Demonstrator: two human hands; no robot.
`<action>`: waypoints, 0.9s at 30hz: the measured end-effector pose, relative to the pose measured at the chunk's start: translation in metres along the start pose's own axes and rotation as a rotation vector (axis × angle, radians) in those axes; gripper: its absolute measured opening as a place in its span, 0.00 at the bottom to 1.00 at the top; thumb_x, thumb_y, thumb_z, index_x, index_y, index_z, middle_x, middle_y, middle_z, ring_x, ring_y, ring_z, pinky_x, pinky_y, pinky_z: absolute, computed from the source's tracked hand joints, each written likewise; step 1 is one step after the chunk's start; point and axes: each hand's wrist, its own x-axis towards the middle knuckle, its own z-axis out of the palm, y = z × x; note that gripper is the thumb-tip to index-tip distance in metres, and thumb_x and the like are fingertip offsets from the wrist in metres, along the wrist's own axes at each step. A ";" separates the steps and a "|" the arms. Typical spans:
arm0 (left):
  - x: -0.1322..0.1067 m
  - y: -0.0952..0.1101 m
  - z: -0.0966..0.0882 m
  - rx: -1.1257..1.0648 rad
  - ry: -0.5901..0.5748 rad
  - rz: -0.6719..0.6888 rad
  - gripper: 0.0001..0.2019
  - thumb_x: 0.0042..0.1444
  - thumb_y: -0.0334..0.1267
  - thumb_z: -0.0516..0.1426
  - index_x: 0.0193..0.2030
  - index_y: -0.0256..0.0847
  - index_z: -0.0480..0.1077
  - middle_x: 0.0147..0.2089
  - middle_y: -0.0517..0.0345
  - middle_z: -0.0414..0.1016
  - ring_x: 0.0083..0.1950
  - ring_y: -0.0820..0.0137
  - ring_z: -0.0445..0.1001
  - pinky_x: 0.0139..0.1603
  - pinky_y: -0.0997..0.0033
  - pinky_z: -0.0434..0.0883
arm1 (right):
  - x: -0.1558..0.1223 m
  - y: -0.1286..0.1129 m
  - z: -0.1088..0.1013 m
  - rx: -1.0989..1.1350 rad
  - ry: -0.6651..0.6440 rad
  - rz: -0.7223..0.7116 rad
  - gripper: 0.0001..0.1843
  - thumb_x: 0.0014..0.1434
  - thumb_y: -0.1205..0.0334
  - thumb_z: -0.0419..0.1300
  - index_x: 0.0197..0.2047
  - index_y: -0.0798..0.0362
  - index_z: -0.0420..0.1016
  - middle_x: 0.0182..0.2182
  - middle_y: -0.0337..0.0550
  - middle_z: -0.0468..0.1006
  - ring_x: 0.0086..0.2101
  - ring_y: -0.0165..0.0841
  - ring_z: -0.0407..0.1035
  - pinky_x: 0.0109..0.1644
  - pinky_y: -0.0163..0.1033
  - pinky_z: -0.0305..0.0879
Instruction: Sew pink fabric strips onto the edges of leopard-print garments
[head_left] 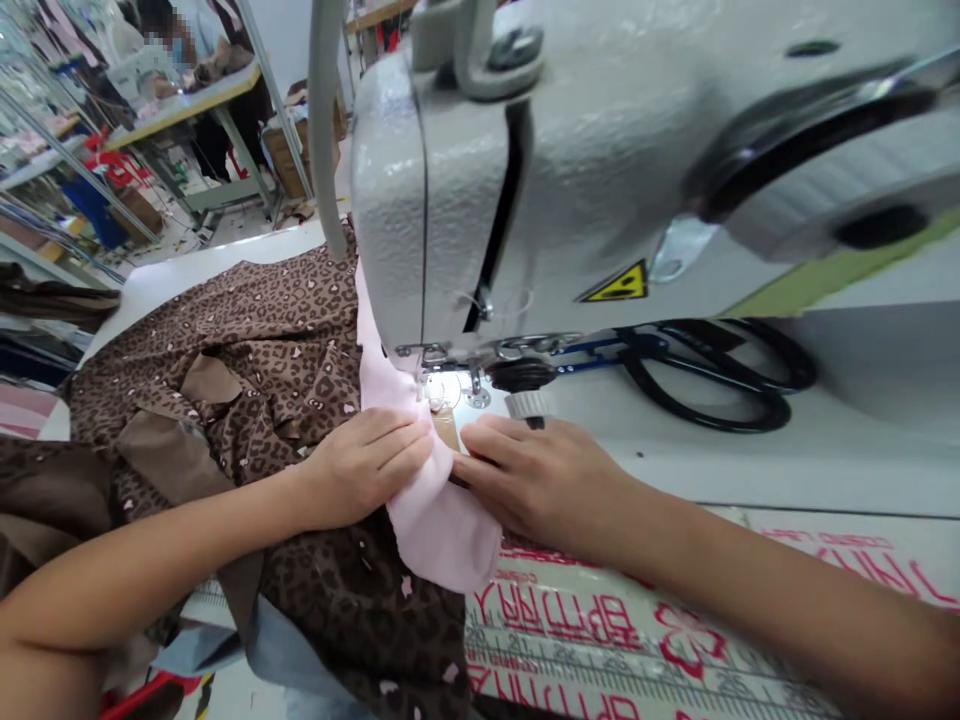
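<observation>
A pale pink fabric strip (442, 525) lies along the edge of a brown leopard-print fabric (285, 330) and runs up under the sewing machine's presser foot (421, 388). My left hand (367, 465) is closed on the pink strip just in front of the foot, its fingertips pressed together on the cloth. To the right of the strip, my right hand (532, 475) has its fingers curled, with thumb and forefinger pinching the fabric edge. The fingertips beneath the cloth are hidden. The needle is too small to make out.
The grey sewing machine head (600, 180) looms over both hands. Black-handled scissors (712, 385) lie on the bed beneath its arm. A ruler-marked sheet with red print (585, 620) covers the table's front. Farther back, a person sits at another worktable (187, 105).
</observation>
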 end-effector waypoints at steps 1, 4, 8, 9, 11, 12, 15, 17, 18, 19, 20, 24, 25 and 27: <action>-0.001 -0.002 0.000 -0.014 0.001 0.002 0.10 0.61 0.28 0.47 0.44 0.27 0.66 0.43 0.43 0.74 0.50 0.64 0.71 0.48 0.62 0.74 | -0.001 0.000 0.001 0.003 0.013 0.002 0.15 0.61 0.70 0.43 0.29 0.54 0.68 0.23 0.41 0.65 0.25 0.32 0.57 0.25 0.38 0.41; -0.001 -0.013 -0.002 -0.048 -0.004 0.047 0.10 0.61 0.28 0.48 0.45 0.26 0.66 0.43 0.43 0.74 0.50 0.64 0.71 0.50 0.63 0.73 | -0.001 0.001 0.004 -0.028 0.033 0.023 0.16 0.62 0.69 0.42 0.32 0.53 0.70 0.22 0.40 0.66 0.24 0.32 0.57 0.25 0.38 0.40; 0.003 -0.029 -0.004 -0.047 -0.018 0.142 0.10 0.61 0.27 0.47 0.45 0.26 0.66 0.43 0.46 0.75 0.50 0.65 0.71 0.51 0.66 0.73 | 0.002 0.005 0.004 -0.118 0.028 0.049 0.16 0.60 0.71 0.43 0.34 0.52 0.70 0.22 0.41 0.69 0.22 0.31 0.55 0.26 0.39 0.41; 0.004 -0.031 -0.004 -0.042 -0.023 0.154 0.10 0.61 0.27 0.47 0.45 0.26 0.66 0.44 0.46 0.75 0.50 0.65 0.71 0.51 0.66 0.73 | 0.002 0.006 0.004 -0.129 0.021 0.050 0.16 0.60 0.72 0.43 0.35 0.52 0.71 0.22 0.41 0.70 0.21 0.31 0.55 0.26 0.39 0.41; 0.006 -0.030 -0.005 -0.022 -0.029 0.149 0.11 0.61 0.28 0.47 0.45 0.26 0.67 0.43 0.46 0.75 0.49 0.65 0.71 0.51 0.65 0.73 | 0.002 0.007 0.003 -0.135 0.013 0.043 0.16 0.60 0.71 0.43 0.35 0.52 0.71 0.22 0.41 0.70 0.21 0.31 0.55 0.26 0.39 0.41; 0.006 -0.029 -0.005 -0.011 -0.024 0.130 0.11 0.62 0.29 0.46 0.45 0.27 0.67 0.43 0.46 0.75 0.49 0.65 0.72 0.50 0.64 0.73 | 0.001 0.007 0.003 -0.134 0.004 0.037 0.15 0.61 0.71 0.43 0.35 0.52 0.71 0.23 0.40 0.70 0.21 0.30 0.55 0.26 0.39 0.41; 0.006 -0.027 -0.008 -0.018 -0.008 0.091 0.11 0.63 0.30 0.45 0.43 0.28 0.67 0.41 0.45 0.75 0.48 0.66 0.72 0.50 0.64 0.73 | 0.000 0.006 0.003 -0.125 -0.005 0.033 0.14 0.62 0.69 0.44 0.36 0.53 0.71 0.24 0.40 0.70 0.23 0.30 0.56 0.26 0.38 0.42; 0.005 -0.029 -0.011 -0.032 -0.046 0.135 0.11 0.62 0.29 0.45 0.45 0.28 0.66 0.42 0.45 0.74 0.51 0.66 0.71 0.52 0.64 0.73 | 0.000 0.006 0.002 -0.120 -0.019 0.044 0.14 0.61 0.69 0.44 0.41 0.53 0.71 0.25 0.41 0.70 0.24 0.30 0.58 0.26 0.37 0.43; 0.004 -0.030 -0.012 -0.031 -0.077 0.163 0.11 0.62 0.28 0.45 0.45 0.28 0.66 0.43 0.45 0.74 0.52 0.65 0.70 0.52 0.63 0.72 | 0.000 0.005 0.001 -0.120 -0.030 0.047 0.15 0.61 0.69 0.44 0.43 0.53 0.70 0.26 0.41 0.71 0.25 0.30 0.59 0.26 0.37 0.43; 0.004 -0.032 -0.013 -0.020 -0.106 0.187 0.11 0.62 0.28 0.46 0.46 0.28 0.65 0.44 0.45 0.74 0.54 0.65 0.69 0.53 0.63 0.72 | 0.001 0.005 0.000 -0.121 -0.039 0.047 0.15 0.61 0.70 0.44 0.44 0.53 0.70 0.27 0.41 0.71 0.25 0.30 0.60 0.26 0.37 0.43; 0.004 -0.032 -0.014 -0.004 -0.123 0.200 0.11 0.62 0.28 0.46 0.46 0.28 0.65 0.45 0.45 0.74 0.54 0.64 0.68 0.52 0.62 0.72 | 0.002 0.005 -0.002 -0.122 -0.045 0.043 0.15 0.61 0.70 0.45 0.44 0.52 0.70 0.27 0.41 0.72 0.26 0.30 0.60 0.26 0.37 0.42; 0.006 -0.025 -0.010 0.020 -0.054 0.138 0.10 0.61 0.28 0.47 0.44 0.27 0.66 0.42 0.45 0.74 0.50 0.63 0.70 0.49 0.62 0.73 | 0.004 0.005 -0.006 -0.097 -0.031 0.031 0.15 0.62 0.69 0.45 0.35 0.52 0.72 0.25 0.40 0.70 0.23 0.29 0.56 0.25 0.37 0.41; 0.005 -0.021 -0.007 0.020 -0.018 0.103 0.09 0.61 0.28 0.47 0.43 0.27 0.66 0.42 0.44 0.75 0.49 0.64 0.71 0.49 0.62 0.73 | 0.004 0.005 -0.006 -0.089 -0.027 0.028 0.16 0.62 0.69 0.44 0.33 0.53 0.72 0.24 0.40 0.70 0.22 0.29 0.55 0.25 0.37 0.40; 0.005 -0.016 -0.004 0.025 0.023 0.048 0.09 0.61 0.29 0.47 0.43 0.28 0.66 0.42 0.44 0.75 0.49 0.65 0.71 0.48 0.63 0.74 | 0.003 0.004 -0.006 -0.085 -0.034 0.025 0.17 0.62 0.69 0.44 0.29 0.53 0.71 0.23 0.40 0.69 0.22 0.29 0.54 0.25 0.37 0.40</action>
